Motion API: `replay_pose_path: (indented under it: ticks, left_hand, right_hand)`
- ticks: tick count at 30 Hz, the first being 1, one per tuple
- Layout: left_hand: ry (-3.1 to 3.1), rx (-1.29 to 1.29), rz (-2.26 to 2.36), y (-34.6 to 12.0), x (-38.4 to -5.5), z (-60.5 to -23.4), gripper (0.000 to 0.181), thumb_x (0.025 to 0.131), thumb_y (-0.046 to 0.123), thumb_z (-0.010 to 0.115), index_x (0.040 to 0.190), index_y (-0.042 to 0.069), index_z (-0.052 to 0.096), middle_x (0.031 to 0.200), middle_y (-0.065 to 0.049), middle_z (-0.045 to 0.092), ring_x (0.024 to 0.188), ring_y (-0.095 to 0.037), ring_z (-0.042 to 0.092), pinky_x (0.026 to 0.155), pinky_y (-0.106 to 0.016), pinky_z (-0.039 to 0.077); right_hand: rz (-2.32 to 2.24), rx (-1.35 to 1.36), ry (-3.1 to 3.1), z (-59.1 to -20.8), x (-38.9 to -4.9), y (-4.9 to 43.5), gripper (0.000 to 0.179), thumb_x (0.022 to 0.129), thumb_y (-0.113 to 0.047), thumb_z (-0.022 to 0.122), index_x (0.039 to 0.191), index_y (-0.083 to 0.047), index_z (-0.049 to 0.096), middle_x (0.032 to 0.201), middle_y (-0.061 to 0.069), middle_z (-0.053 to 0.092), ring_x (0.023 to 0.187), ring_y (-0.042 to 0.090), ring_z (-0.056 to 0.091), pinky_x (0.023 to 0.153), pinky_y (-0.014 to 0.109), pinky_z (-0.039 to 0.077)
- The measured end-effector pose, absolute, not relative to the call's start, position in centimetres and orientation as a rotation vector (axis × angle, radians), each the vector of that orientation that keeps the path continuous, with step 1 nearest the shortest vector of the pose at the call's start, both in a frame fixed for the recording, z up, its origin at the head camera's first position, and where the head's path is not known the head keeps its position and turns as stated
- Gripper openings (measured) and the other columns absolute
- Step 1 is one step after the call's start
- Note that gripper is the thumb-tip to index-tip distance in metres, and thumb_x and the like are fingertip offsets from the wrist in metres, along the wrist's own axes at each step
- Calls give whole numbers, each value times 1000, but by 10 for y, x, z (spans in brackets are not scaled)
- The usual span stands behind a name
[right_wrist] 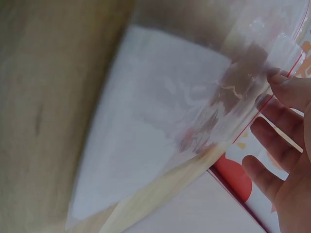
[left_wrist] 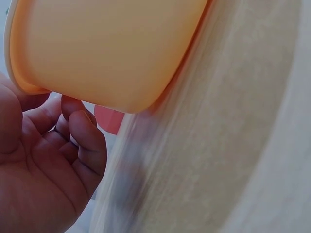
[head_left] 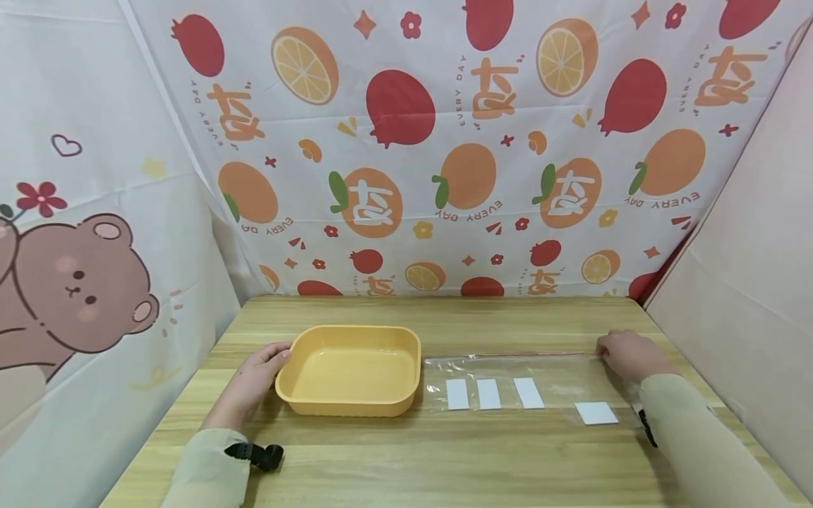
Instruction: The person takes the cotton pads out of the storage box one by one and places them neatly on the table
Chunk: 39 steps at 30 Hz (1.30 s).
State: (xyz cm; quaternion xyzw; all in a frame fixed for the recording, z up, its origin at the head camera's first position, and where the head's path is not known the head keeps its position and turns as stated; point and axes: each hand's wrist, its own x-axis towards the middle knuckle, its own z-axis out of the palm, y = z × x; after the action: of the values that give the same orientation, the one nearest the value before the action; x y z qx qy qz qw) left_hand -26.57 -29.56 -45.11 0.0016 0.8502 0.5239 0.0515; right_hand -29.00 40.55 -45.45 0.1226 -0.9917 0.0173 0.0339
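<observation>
A yellow plastic basin (head_left: 349, 409) sits on the wooden table, left of the middle. At its left end, my left hand (head_left: 257, 377) holds the rim; in the left wrist view the fingers (left_wrist: 87, 141) curl beside the outer wall. To the right of the basin lies a row of clear zip bags (head_left: 552, 370) with white label patches. My right hand (head_left: 631, 355) pinches the far zip edge of the rightmost bag between thumb and index finger. Up close, this bag (right_wrist: 160, 97) shows a large white patch and a red zip line, while the other fingers spread apart.
The wooden table (head_left: 406, 466) reaches back to a fruit-print curtain (head_left: 406, 176). A cloth with a printed bear (head_left: 82, 282) hangs at the left, and a plain pale cloth (head_left: 749, 212) at the right. Each wrist wears a black strap (head_left: 257, 455).
</observation>
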Motion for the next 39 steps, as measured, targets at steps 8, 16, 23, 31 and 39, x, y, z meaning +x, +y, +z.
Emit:
replay_pose_path:
  ticks: [8, 16, 23, 31, 39]
  left_hand:
    - [2581, -3, 1583, -299, -266, -453, 61, 110, 43, 38, 152, -1, 39, 154, -24, 39, 136, -34, 42, 106, -45, 40]
    - [2574, -8, 1593, -298, -272, -453, 61, 110, 43, 38, 153, 0, 39, 156, -23, 37, 138, -35, 39, 108, -47, 37]
    - [2574, 7, 1598, -298, -273, -453, 61, 111, 41, 37, 153, -3, 37, 156, -26, 36, 140, -37, 36, 111, -53, 33]
    - [2565, -47, 1602, -296, -275, -454, 61, 110, 43, 39, 152, 0, 40, 155, -23, 37, 139, -35, 37, 113, -52, 31]
    - [2580, -25, 1592, -300, -279, -453, 63, 109, 45, 39, 152, -1, 39, 154, -23, 40, 136, -34, 42, 110, -49, 35]
  right_hand:
    - [87, 390, -3016, -456, -289, 399, 21, 89, -2, 63, 84, -21, 72, 84, -3, 62, 77, 23, 62, 66, 48, 52]
    - [111, 359, -3014, -455, -297, 399, 17, 93, -4, 61, 99, -14, 73, 95, 4, 67, 90, 34, 65, 74, 55, 53]
    - [170, 355, -3028, -449, -295, 393, 15, 96, -9, 66, 109, -7, 71, 100, 9, 68, 94, 37, 64, 78, 56, 53]
    - [259, 314, -3031, -442, -296, 385, 23, 95, -9, 63, 117, -6, 70, 114, 15, 67, 102, 39, 64, 82, 58, 52]
    - [430, 367, -2986, -419, -287, 361, 28, 97, -13, 63, 122, -4, 70, 123, 21, 65, 115, 47, 58, 92, 64, 46]
